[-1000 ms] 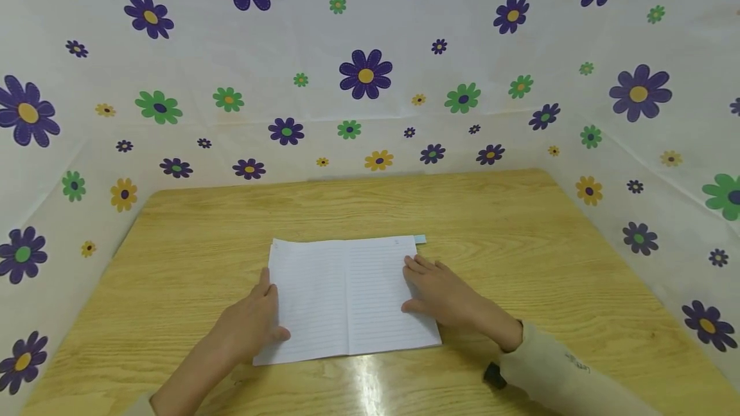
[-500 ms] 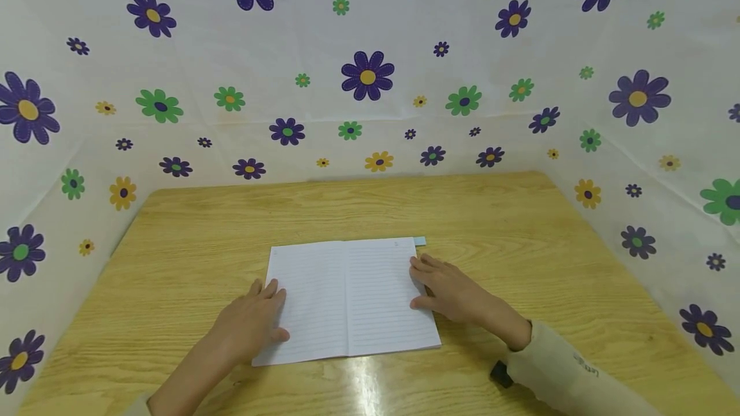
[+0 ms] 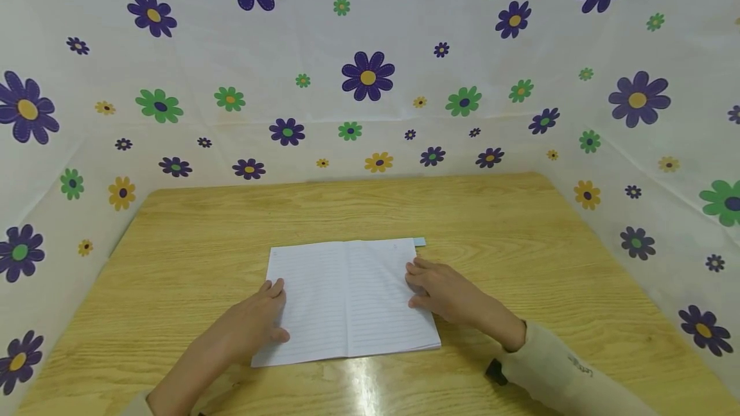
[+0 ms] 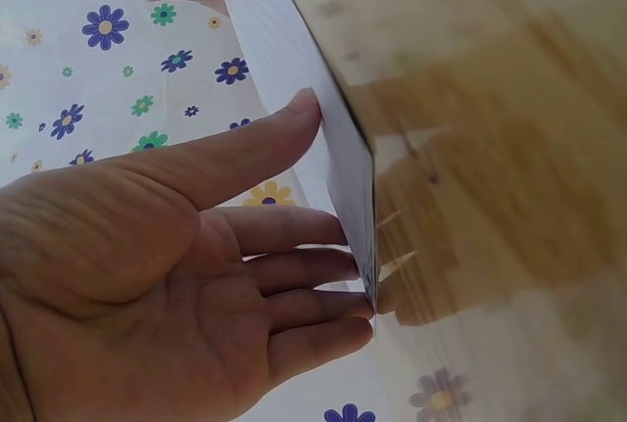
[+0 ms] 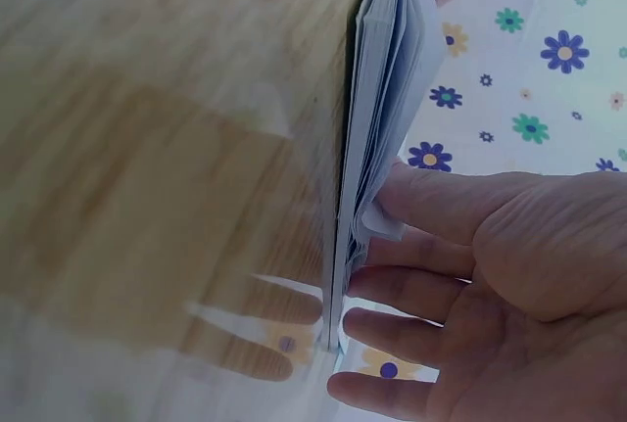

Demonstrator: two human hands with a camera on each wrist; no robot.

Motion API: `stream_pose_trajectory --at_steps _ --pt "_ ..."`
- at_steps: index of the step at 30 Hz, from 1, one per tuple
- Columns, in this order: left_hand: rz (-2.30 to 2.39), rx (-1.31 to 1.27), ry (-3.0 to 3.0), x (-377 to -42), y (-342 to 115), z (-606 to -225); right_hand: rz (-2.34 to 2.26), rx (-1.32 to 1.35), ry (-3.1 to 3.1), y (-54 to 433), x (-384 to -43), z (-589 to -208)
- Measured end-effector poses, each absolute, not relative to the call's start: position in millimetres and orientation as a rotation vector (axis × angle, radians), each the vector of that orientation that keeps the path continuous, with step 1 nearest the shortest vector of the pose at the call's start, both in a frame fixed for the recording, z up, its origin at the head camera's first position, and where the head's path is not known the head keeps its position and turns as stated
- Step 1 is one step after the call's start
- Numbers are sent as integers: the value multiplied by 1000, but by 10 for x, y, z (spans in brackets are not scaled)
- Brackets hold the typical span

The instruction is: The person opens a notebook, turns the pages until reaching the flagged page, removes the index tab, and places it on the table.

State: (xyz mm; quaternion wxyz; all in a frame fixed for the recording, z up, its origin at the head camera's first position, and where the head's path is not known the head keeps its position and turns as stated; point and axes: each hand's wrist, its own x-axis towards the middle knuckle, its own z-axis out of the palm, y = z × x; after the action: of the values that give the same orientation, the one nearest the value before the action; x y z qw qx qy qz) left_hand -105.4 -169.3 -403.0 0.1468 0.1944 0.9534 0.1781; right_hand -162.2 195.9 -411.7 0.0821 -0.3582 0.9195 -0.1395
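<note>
An open notebook [image 3: 312, 307] with lined white pages lies on the wooden table. My left hand [image 3: 254, 323] rests along its left edge, fingers extended and thumb over the page. In the left wrist view the fingertips of that hand [image 4: 196, 275] meet the notebook's edge, thumb apart from them. My right hand [image 3: 445, 291] touches the right edge, where the top page bows up in a diagonal fold. In the right wrist view a bent bit of page [image 5: 382, 223] sits between the thumb and index finger, and the pages [image 5: 382, 79] fan slightly.
A pale blue tab [image 3: 419, 242] sticks out at the notebook's top right corner. The wooden table [image 3: 347, 207] is walled by a white cloth [image 3: 260, 37] printed with flowers. A small black object [image 3: 496, 372] shows by the right cuff [image 3: 520, 345].
The left page's top corner and edge have flattened as my left fingers moved onto the page. My right hand shifted right, then slightly back left, and the right page now bulges.
</note>
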Motion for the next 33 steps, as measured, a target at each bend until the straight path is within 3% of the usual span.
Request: stream_pose_trajectory --at_steps 10,17,33 --pt "534 592 2735 -1060 -1708 -4058 -414 -1101 2749 1915 -1629 -4117" --pt "505 612 2746 -1067 -1715 -4059 -282 -1316 2855 1839 -1619 -4112" --pt "440 634 2748 -1106 -1692 -4052 -641 -1092 2956 1861 -1558 -4111"
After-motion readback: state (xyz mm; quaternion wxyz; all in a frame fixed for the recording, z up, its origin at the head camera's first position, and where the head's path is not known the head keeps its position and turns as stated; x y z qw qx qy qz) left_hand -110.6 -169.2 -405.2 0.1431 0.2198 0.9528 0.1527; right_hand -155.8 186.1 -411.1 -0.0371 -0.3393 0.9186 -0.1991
